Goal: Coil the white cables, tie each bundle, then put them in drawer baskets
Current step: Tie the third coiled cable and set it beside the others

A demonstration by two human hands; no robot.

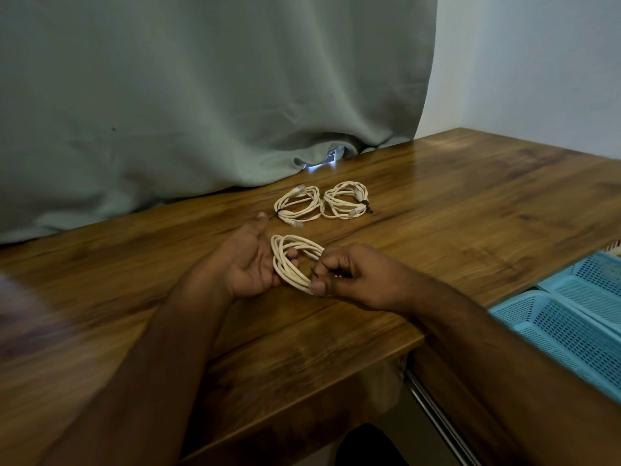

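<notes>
The loose coil (295, 262) stands on edge just above the table (453, 210), between both hands. The left hand (250, 260) holds its far side, fingers through the loop. The right hand (346, 275) pinches the near side, maybe with a dark tie. Two tied coils (321, 205) lie behind, and the blue baskets (571, 317) are to the right. No writing shows.

A brown wooden desk (437, 203) carries two tied white cable coils side by side near its back edge: the left tied coil (297, 206) touching the right tied coil (346, 200). In front of them, a third white cable coil (291, 260) is held between the left hand (247, 264) and right hand (349, 275). Light blue plastic mesh baskets (568, 317) sit in a drawer beyond the desk's right front edge. A grey-green fabric curtain (201, 95) hangs behind the back edge.
</notes>
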